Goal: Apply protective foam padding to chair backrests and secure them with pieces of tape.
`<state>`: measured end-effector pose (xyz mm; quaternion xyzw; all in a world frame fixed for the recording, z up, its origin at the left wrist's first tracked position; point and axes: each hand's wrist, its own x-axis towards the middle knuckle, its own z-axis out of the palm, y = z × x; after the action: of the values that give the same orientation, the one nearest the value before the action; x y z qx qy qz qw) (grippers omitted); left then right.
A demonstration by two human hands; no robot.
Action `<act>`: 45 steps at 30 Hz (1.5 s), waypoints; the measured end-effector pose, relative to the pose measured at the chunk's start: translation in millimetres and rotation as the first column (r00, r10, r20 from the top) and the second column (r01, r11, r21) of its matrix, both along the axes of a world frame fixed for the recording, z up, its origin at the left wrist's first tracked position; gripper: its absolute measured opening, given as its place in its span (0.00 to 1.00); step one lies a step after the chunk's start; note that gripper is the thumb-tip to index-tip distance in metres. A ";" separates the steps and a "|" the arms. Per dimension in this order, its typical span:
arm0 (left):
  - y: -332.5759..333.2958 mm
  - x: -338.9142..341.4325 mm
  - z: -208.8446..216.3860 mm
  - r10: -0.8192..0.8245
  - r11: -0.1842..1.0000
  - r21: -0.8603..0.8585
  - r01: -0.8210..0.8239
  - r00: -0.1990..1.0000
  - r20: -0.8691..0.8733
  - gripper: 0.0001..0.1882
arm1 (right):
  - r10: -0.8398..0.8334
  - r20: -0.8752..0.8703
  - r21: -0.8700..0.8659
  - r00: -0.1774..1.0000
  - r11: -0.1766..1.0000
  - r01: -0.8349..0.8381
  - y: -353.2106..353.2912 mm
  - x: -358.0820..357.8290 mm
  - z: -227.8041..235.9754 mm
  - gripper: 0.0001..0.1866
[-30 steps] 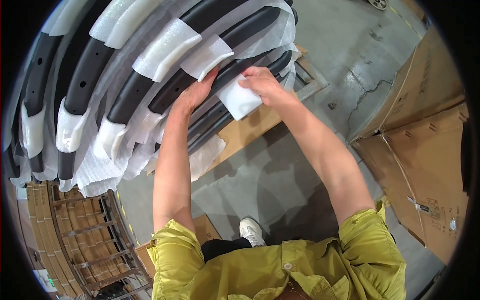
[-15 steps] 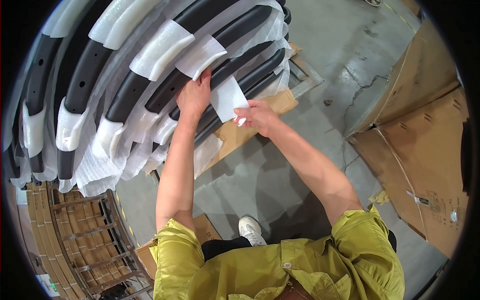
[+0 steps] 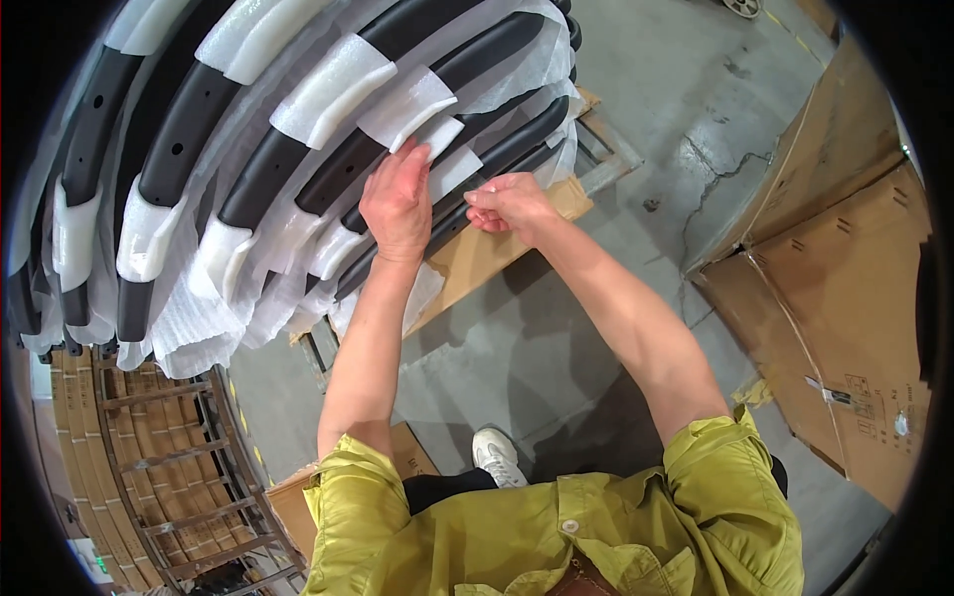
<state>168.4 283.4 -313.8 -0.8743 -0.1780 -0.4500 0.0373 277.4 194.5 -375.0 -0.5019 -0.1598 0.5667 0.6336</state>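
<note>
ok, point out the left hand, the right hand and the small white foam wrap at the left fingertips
Left hand (image 3: 397,207): head view, back of the hand.
Right hand (image 3: 511,206): head view, middle of the hand.
White foam wrap (image 3: 443,135): head view, its exposed upper surface.

2 arms (image 3: 370,348) outstretched, left grip (image 3: 397,207) palm-down, right grip (image 3: 509,207) curled

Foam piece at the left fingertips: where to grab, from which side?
I'd pinch the foam piece along its lower-right edge, coming from the picture's lower right. That edge looks free and faces the right hand, while the left hand's fingertips are at its lower-left end. It's thin and appears to curve over a black tube, so pinching suits better than a full-hand grip.
</note>
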 end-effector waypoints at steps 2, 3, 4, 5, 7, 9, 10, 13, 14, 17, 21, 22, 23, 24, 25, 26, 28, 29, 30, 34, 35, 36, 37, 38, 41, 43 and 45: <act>4.9 -1.9 -0.8 -0.042 0.989 0.137 0.052 0.996 -0.074 0.11 | 0.023 0.083 -0.041 0.996 0.999 -0.020 -6.5 -1.2 3.8 0.08; 6.4 -4.1 -0.8 -0.034 0.989 0.138 0.044 0.997 -0.071 0.11 | 0.001 0.156 0.046 0.988 0.999 -0.008 -11.7 -2.7 5.6 0.09; 8.0 -7.0 -0.9 -0.051 0.980 0.186 0.075 0.990 -0.130 0.11 | -0.026 0.225 0.134 0.974 0.991 -0.004 -15.9 -4.8 7.5 0.10; 8.2 -8.0 0.2 -0.065 0.967 0.230 0.109 0.980 -0.188 0.11 | -0.018 0.229 0.134 0.973 0.991 -0.013 -19.7 -5.7 10.7 0.10; 5.0 -4.5 -2.1 -0.068 0.970 0.216 0.109 0.980 -0.189 0.11 | -0.123 0.168 0.284 0.978 0.956 0.072 -24.7 -8.0 15.0 0.12; 12.3 -3.0 -5.5 -0.161 0.979 0.099 0.178 0.975 -0.156 0.10 | -0.117 0.135 0.313 0.984 0.947 0.069 -22.5 -11.1 14.5 0.12; 17.2 -3.7 -7.6 -0.170 0.979 0.093 0.184 0.976 -0.134 0.11 | -0.117 0.101 0.338 0.988 0.938 0.076 -20.9 -12.8 14.0 0.12; 14.0 -1.9 -4.0 -0.119 0.991 -0.080 0.109 0.983 -0.136 0.11 | -0.101 0.047 0.331 0.994 0.940 0.080 -20.7 -14.1 14.5 0.12; 10.9 -0.2 -3.8 -0.123 0.990 -0.084 0.112 0.983 -0.134 0.11 | -0.103 0.049 0.328 0.993 0.941 0.081 -22.2 -13.3 14.4 0.12; 7.1 3.0 -1.3 0.118 0.983 -0.109 -0.148 0.962 -0.246 0.15 | -0.070 0.067 0.227 0.995 0.972 0.054 -22.1 -10.1 28.0 0.12; 11.4 -2.1 -3.9 0.046 0.999 -0.004 -0.048 0.975 -0.215 0.20 | -0.163 0.131 0.265 0.978 0.956 0.124 9.4 -13.6 67.7 0.13; 11.3 -2.6 -3.4 0.008 1.000 0.000 -0.008 0.976 -0.219 0.21 | -0.147 0.196 0.251 0.970 0.963 0.095 18.8 -8.3 70.2 0.13; 6.7 -2.6 1.5 0.001 1.000 -0.002 -0.002 0.977 -0.212 0.21 | -0.133 0.259 0.233 0.957 0.970 0.071 26.8 -3.1 71.3 0.13; 1.6 -3.0 6.7 -0.057 0.987 -0.160 0.020 0.971 -0.231 0.21 | -0.103 0.262 0.204 0.960 0.978 0.050 32.8 2.0 72.0 0.12; -1.8 -1.3 12.1 -0.119 0.949 -0.314 0.038 0.963 -0.242 0.21 | -0.110 0.270 0.201 0.957 0.978 0.056 36.8 10.6 72.9 0.12; -1.5 -3.3 15.7 -0.097 0.922 -0.386 -0.011 0.961 -0.260 0.25 | 0.002 0.201 0.175 0.980 0.984 -0.038 38.0 15.1 76.7 0.11; 1.8 -1.2 10.7 -0.031 0.916 -0.397 -0.064 0.973 -0.227 0.21 | 0.208 0.083 0.190 0.975 0.957 -0.221 31.4 27.0 81.5 0.10; 4.8 1.0 8.7 0.035 0.908 -0.403 -0.114 0.980 -0.197 0.18 | 0.208 0.090 0.187 0.974 0.957 -0.222 24.1 29.8 84.5 0.10; 8.3 0.3 10.9 0.124 0.867 -0.442 -0.229 0.959 -0.255 0.17 | 0.155 0.154 0.221 0.976 0.957 -0.187 18.1 29.5 86.3 0.10; 4.3 9.4 7.6 0.163 0.848 -0.481 -0.224 0.973 -0.166 0.15 | -0.269 0.848 0.342 0.456 0.936 -0.085 12.8 44.7 60.4 0.12; 5.6 12.4 7.0 0.225 0.847 -0.463 -0.261 0.965 -0.132 0.16 | -0.475 0.852 0.438 -0.221 0.877 -0.197 12.1 42.1 61.4 0.14; 6.4 14.6 6.2 0.286 0.844 -0.446 -0.299 0.953 -0.098 0.17 | -0.470 0.806 0.424 -0.358 0.882 -0.204 9.4 38.9 69.2 0.19; 7.0 15.3 5.5 0.286 0.844 -0.445 -0.300 0.953 -0.100 0.17 | -0.471 0.807 0.425 -0.357 0.882 -0.203 13.5 42.7 66.8 0.19; 6.4 19.1 4.5 0.290 0.844 -0.444 -0.301 0.952 -0.094 0.18 | -0.260 0.847 0.255 -0.463 0.964 -0.076 20.0 54.4 62.7 0.17; 2.4 24.8 0.2 0.324 0.847 -0.419 -0.327 0.943 -0.080 0.18 | 0.111 0.864 -0.031 -0.492 0.985 0.167 24.5 80.5 74.8 0.09; 2.7 25.1 0.1 0.352 0.849 -0.397 -0.349 0.934 -0.067 0.17 | 0.254 0.921 -0.187 -0.295 0.954 0.235 15.6 87.7 79.3 0.08; 4.3 24.9 1.4 0.433 0.825 -0.349 -0.444 0.894 -0.114 0.11 | 0.149 0.901 -0.078 -0.408 0.979 0.186 -4.9 61.6 83.7 0.09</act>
<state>193.3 287.8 -312.4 -0.8079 -0.4540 -0.3751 -0.0215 339.0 189.7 -291.3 -0.8099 -0.5516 -0.1130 0.1647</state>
